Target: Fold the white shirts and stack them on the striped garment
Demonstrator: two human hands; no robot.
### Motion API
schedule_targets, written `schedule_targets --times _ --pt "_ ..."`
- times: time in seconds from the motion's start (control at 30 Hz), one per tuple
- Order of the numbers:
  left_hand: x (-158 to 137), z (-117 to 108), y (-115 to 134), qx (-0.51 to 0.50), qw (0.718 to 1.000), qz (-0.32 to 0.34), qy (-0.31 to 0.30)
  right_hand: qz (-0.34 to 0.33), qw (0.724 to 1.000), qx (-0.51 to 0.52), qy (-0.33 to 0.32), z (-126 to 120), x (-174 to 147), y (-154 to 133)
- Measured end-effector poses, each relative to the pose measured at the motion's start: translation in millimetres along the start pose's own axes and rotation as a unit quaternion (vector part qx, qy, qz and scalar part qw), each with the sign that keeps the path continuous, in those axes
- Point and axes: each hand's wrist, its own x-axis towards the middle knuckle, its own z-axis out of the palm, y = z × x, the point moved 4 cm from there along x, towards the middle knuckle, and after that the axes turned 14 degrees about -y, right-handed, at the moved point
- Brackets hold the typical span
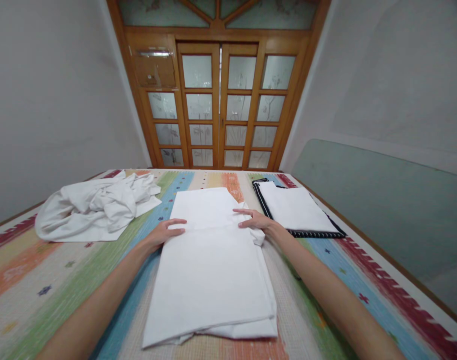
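A white cloth garment [213, 270], partly folded into a long flat shape, lies in front of me. At its left edge rests my left hand [166, 232], thumb and fingers apart on the fabric. My right hand [254, 220] touches the right edge near the upper third, its index finger stretched out and its thumb apart. Beneath that hand, a bunched bit of white fabric [257, 236] sticks out at the side. Along the near end, the lower layers show slightly uneven.
A crumpled white cloth [100, 205] lies at the left. Folded white fabric [298, 207] sits on black fabric with white stitching [316, 233] at the right. A striped, multicoloured cloth [74, 280] covers the surface. Walls flank it; wooden glazed doors [220, 100] stand beyond.
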Motion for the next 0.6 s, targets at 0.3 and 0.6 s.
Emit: schedule_targets --times 0.3,0.6 --pt "-5.4 -5.7 9.1 0.004 0.999 0.038 -0.007 -0.020 0.997 0.064 0.027 -2.7 -1.6 -6.8" --pt "-16.2 -24.2 37.7 0.082 0.992 0.084 0.045 -0.081 0.993 -0.032 0.078 -7.6 -15.1 -41.6"
